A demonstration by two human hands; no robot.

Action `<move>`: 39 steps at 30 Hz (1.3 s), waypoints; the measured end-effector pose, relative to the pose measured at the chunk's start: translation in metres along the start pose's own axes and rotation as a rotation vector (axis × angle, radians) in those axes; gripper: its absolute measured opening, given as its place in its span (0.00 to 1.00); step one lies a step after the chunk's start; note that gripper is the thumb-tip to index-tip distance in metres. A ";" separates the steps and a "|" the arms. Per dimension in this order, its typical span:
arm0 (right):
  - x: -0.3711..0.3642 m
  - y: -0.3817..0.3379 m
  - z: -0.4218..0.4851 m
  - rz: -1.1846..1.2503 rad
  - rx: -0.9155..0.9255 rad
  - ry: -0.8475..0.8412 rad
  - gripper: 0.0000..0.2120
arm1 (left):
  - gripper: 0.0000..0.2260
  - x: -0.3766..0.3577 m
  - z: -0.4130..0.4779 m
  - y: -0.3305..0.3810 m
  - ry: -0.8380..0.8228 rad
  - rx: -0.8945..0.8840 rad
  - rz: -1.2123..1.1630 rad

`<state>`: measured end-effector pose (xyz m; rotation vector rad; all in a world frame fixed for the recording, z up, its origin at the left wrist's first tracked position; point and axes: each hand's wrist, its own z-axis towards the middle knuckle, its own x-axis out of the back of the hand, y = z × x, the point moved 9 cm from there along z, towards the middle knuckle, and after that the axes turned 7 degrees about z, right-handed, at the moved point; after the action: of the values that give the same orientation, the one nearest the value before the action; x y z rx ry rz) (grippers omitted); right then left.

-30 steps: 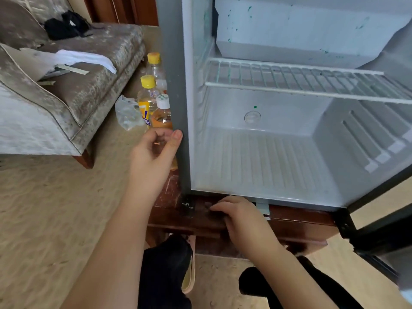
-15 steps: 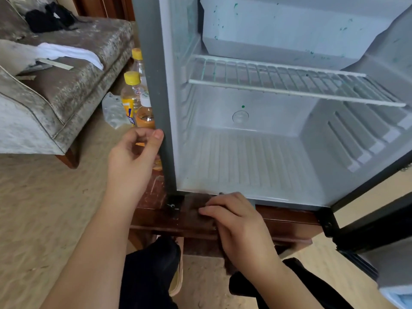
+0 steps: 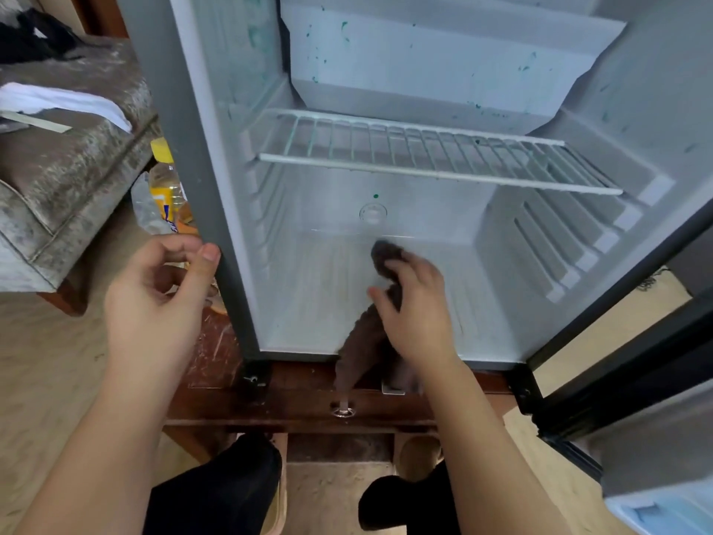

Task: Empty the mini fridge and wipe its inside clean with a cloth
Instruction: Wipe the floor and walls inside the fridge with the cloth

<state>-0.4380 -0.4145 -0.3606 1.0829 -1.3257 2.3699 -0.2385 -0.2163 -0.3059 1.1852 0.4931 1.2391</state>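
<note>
Fridge floor (image 3: 328, 303) — right grip (image 3: 416, 307) around brown cloth (image 3: 362, 345), left grip (image 3: 162, 299) loose, empty — bottle label (image 3: 166, 206) blurred

A grey-brown velvet sofa (image 3: 69, 179) stands at the left on a beige carpet (image 3: 46, 372). A dark, scratched wooden worktop (image 3: 270, 407) is in the middle.

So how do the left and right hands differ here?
The left hand holds nothing, thumb at the mini fridge's outer front edge; the right hand grips a brown cloth. The left hand is outside the fridge; the right hand is inside, on its floor. Both are bare.
</note>
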 end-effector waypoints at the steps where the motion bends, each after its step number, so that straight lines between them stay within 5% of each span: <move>1: -0.024 0.018 -0.006 -0.154 -0.094 -0.212 0.26 | 0.09 0.000 0.000 0.000 -0.004 0.000 -0.004; 3: -0.039 0.032 -0.018 -0.246 -0.135 -0.396 0.35 | 0.07 0.000 0.002 0.000 -0.013 0.002 -0.006; 10: -0.016 0.031 -0.030 -0.173 -0.073 -0.421 0.43 | 0.05 0.000 0.005 -0.003 -0.040 0.009 -0.039; 15: -0.001 0.013 -0.021 0.013 -0.086 -0.280 0.25 | 0.07 -0.003 0.004 -0.003 -0.052 0.022 -0.079; 18: 0.028 0.018 -0.003 0.087 -0.160 -0.021 0.14 | 0.06 -0.004 0.004 -0.005 -0.050 0.036 -0.077; 22: 0.040 0.048 0.021 -0.080 -0.221 0.265 0.16 | 0.06 -0.002 0.005 -0.006 -0.043 0.022 -0.068; 25: -0.011 0.075 0.033 -0.086 -0.281 0.029 0.24 | 0.04 -0.003 0.007 -0.006 -0.061 0.006 -0.052; 34: -0.124 -0.014 0.101 0.076 0.087 -0.330 0.20 | 0.05 -0.005 0.011 -0.008 -0.119 -0.009 0.000; 39: -0.135 -0.040 0.091 0.064 0.068 -0.367 0.18 | 0.04 -0.006 0.011 -0.008 -0.126 -0.003 -0.003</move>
<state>-0.2771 -0.4438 -0.3989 1.5777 -1.4158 2.3543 -0.2280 -0.2257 -0.3103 1.2506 0.3995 1.1545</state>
